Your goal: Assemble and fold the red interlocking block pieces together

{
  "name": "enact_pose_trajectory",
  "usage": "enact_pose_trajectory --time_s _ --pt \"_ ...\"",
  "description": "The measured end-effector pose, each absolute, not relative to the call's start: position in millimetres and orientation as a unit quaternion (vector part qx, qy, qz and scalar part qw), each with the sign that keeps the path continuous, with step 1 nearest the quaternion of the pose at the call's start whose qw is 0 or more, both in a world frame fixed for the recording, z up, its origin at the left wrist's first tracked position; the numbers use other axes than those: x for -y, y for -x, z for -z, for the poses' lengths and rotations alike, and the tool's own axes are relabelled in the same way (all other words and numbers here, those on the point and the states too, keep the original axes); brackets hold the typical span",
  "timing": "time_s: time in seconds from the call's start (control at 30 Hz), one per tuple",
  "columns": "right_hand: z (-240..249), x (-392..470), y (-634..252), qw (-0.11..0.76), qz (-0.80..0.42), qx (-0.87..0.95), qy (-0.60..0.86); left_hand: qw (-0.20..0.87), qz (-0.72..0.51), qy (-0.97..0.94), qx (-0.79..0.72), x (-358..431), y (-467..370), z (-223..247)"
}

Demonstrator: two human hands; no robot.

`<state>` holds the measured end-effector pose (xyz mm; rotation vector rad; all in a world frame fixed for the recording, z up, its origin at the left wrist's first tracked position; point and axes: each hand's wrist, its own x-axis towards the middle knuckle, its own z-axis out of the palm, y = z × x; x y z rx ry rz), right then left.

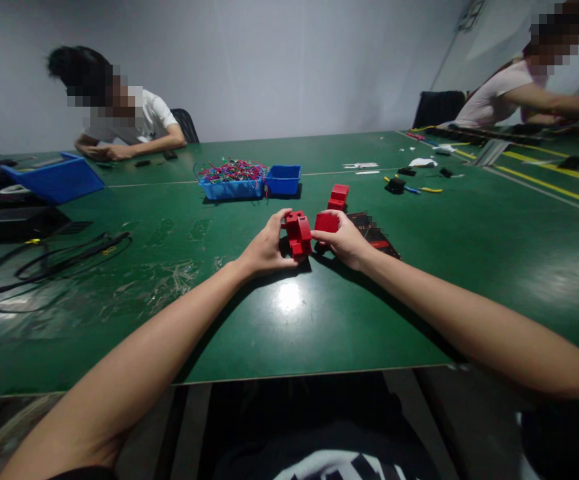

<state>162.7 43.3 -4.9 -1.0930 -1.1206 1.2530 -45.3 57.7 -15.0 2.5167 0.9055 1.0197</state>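
Just above the green table, my left hand is closed round a notched red block, thumb near its lower end and fingers at the top. My right hand grips a smaller red piece with a flat face, close to the block's right side. The two red parts look slightly apart. Another red part stands on the table behind my right hand. Partly hidden by that hand is a flat black box with red print.
A blue bin heaped with coloured wires stands beside a second blue bin. Black cables lie at left, near a tilted blue tray. Pliers and small black parts lie at right. Two people sit across the table.
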Motion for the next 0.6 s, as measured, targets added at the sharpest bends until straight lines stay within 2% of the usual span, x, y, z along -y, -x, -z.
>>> enact_pose_trajectory --time_s 0.4,0.6 --pt "2.6 -45.6 -159.6 0.554 -0.565 0.427 0.437 0.130 -0.352 -0.874 -0.309 -58.2 45.7 15.3" --pt "5.1 -44.9 -161.4 0.544 -0.536 0.461 0.451 0.129 -0.352 -0.874 -0.308 -59.0 45.9 15.7"
